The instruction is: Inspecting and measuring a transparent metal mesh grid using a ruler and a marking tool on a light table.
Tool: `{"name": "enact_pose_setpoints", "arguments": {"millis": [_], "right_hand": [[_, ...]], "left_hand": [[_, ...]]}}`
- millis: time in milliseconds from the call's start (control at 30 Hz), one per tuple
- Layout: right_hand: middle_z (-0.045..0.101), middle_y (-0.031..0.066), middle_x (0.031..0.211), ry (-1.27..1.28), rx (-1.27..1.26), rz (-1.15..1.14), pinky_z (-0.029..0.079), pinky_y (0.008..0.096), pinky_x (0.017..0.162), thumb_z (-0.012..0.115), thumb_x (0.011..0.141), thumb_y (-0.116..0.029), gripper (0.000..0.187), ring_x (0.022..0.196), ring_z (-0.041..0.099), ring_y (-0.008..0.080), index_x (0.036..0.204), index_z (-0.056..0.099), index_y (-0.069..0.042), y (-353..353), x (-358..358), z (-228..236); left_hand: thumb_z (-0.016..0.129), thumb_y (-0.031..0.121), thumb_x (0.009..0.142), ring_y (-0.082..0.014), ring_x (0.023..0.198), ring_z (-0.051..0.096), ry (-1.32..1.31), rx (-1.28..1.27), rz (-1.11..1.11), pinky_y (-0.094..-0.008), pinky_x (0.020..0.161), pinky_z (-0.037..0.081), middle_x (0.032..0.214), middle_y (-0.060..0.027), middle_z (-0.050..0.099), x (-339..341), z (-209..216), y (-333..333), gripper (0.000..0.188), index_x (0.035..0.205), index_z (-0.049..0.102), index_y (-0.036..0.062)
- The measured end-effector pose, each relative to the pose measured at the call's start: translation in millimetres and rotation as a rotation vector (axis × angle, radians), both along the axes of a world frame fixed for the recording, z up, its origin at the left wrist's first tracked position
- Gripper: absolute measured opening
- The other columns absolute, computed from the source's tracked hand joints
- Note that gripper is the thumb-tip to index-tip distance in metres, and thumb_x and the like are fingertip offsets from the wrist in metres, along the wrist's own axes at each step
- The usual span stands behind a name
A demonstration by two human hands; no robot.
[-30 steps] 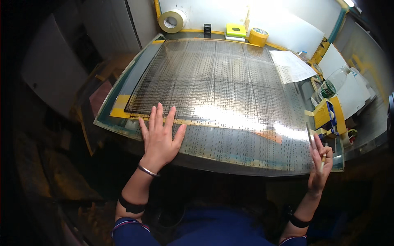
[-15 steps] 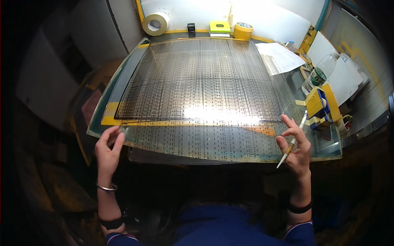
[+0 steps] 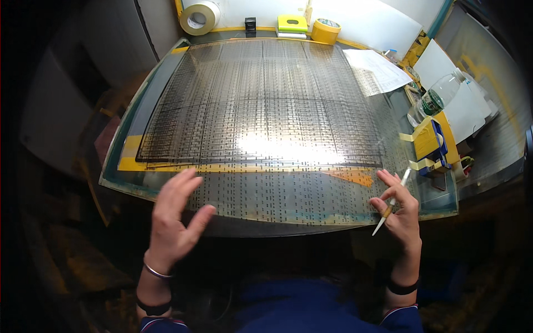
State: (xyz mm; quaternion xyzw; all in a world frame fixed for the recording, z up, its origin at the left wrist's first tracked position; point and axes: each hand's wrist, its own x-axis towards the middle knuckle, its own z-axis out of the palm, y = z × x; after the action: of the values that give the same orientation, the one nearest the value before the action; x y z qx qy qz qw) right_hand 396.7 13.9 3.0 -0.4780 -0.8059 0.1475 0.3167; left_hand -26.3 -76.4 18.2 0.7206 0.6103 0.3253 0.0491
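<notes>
My left hand [image 3: 176, 222] is open, thumb and fingers apart, over the near left edge of a clear film sheet [image 3: 266, 202] printed with rows of small black marks. Whether its fingertips touch the film I cannot tell. In my right hand [image 3: 404, 216] a slim white pen-like tool [image 3: 380, 225] with a brown middle lies between the fingers, its pointed end toward me. That hand is at the film's near right side. Beyond it, a darker gridded sheet [image 3: 250, 111] with yellow strips [image 3: 129, 164] along its near side lies under a bright glare.
The glass-topped table [image 3: 111, 176] carries a tape dispenser [image 3: 432, 139], a plastic bottle [image 3: 436, 100] and a printed paper [image 3: 383, 69] at the right. Along the back are a white tape roll [image 3: 210, 16], a yellow tape roll [image 3: 325, 32] and a lime-green hole punch [image 3: 292, 23].
My left hand has moved right and nearer from the table's left corner, its fingers spreading from a near-pinch. My right hand keeps the pen-like tool and has barely moved. The view has shifted slightly.
</notes>
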Motion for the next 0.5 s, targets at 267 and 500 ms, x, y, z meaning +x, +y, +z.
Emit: {"name": "enact_pose_setpoints", "arguments": {"millis": [267, 500], "right_hand": [[0.073, 0.0214, 0.103, 0.741, -0.292, 0.293, 0.051, 0.0436, 0.098, 0.033, 0.107, -0.055, 0.057, 0.105, 0.07, 0.0273, 0.114, 0.055, -0.003, -12.7, -73.4, 15.2], [0.068, 0.0128, 0.101, 0.699, -0.605, 0.289, 0.055, 0.0281, 0.08, 0.038, 0.11, -0.047, 0.058, 0.089, 0.066, 0.0135, 0.13, 0.062, 0.003, 11.7, -102.2, 5.2]], "left_hand": [[0.077, 0.034, 0.086, -0.0347, 0.13, 0.056, 0.238, 0.043, -0.303, -0.0495, 0.11, 0.043, 0.14, -0.0171, 0.06, 44.5, -11.4, 19.9, 0.053, 0.128, 0.065, 0.0031], [0.081, 0.022, 0.082, -0.0326, 0.114, 0.064, 0.15, 0.167, -0.213, -0.0503, 0.102, 0.049, 0.118, -0.0137, 0.067, 58.5, -20.8, 30.7, 0.032, 0.105, 0.07, 0.0031]]}}
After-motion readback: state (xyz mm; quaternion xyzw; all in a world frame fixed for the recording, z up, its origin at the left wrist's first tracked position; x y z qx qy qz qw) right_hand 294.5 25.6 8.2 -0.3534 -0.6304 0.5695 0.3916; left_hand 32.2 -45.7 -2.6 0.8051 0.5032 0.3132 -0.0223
